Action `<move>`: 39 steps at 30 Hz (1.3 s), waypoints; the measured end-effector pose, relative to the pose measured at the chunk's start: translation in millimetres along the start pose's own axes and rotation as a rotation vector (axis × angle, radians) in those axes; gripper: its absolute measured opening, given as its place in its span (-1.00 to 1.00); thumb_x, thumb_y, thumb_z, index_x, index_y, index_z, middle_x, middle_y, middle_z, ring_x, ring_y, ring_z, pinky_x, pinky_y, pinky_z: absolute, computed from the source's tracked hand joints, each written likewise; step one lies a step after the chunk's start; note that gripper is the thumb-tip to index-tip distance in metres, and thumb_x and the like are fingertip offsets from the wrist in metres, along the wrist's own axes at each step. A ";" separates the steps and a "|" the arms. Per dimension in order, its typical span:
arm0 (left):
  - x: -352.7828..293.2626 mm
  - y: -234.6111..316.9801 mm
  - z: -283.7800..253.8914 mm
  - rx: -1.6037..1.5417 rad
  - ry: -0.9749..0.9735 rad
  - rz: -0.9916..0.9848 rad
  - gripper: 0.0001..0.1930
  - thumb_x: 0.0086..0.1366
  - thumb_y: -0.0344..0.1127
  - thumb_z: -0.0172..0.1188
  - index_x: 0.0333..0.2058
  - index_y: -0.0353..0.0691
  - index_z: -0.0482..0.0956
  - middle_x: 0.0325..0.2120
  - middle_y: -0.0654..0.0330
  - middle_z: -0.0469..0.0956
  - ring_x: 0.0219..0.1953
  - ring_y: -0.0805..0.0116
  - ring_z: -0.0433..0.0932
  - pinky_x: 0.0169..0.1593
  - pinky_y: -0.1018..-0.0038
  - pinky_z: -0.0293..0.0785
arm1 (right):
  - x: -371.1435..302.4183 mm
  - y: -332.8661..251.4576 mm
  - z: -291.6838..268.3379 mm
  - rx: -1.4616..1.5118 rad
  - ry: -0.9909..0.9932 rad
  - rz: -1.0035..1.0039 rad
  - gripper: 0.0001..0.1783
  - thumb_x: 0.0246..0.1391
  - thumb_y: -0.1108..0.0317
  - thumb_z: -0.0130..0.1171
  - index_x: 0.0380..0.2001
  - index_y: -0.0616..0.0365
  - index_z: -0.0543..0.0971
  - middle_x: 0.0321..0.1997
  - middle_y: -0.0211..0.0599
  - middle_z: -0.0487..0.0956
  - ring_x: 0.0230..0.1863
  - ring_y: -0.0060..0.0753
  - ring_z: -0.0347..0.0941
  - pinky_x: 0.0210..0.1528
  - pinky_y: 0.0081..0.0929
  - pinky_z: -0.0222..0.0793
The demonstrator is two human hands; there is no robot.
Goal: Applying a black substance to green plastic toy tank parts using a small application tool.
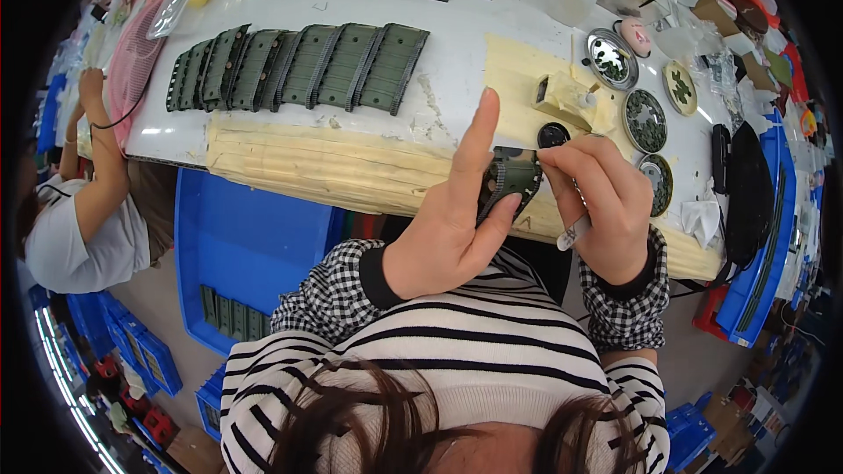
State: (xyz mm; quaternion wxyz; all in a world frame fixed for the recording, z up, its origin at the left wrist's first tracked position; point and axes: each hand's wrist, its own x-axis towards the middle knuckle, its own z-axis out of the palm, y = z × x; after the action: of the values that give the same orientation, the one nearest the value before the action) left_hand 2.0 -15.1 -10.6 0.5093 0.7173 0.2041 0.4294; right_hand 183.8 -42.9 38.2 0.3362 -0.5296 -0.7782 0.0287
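My left hand grips a small curved dark green panel with a camouflage-patterned edge, its thumb on the near side and its index finger stretched upward. My right hand is closed, with its fingertips at the panel's right upper corner. A slim metal tool with a pale wrapped end sticks out below those fingers; its tip is hidden. Just beyond the panel sits a small round black container. Dishes of small green pieces stand to the right of it.
Rows of similar green panels lie across the white table. A tape-covered block stands beyond my hands. Below the table's left edge is a blue bin holding more panels. Another person's arm rests at the far left.
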 end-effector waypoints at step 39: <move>11.3 12.9 0.5 -0.577 0.029 -0.547 -0.47 0.38 -0.41 -0.06 0.27 -0.24 0.03 0.05 -0.11 0.39 -0.22 0.37 0.55 -0.07 0.40 0.53 | -72.2 91.4 -71.3 -0.088 -0.223 0.577 -0.89 -0.04 0.58 0.19 -0.38 0.32 0.52 -0.44 -0.24 0.48 -0.43 -0.34 0.42 -0.33 -0.50 0.31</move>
State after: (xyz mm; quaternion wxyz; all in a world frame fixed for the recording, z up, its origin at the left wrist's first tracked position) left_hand 6.7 -12.3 5.7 0.7826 0.4575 0.2658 0.3278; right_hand 312.3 -86.1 21.0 0.2035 -0.7364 -0.6282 0.1470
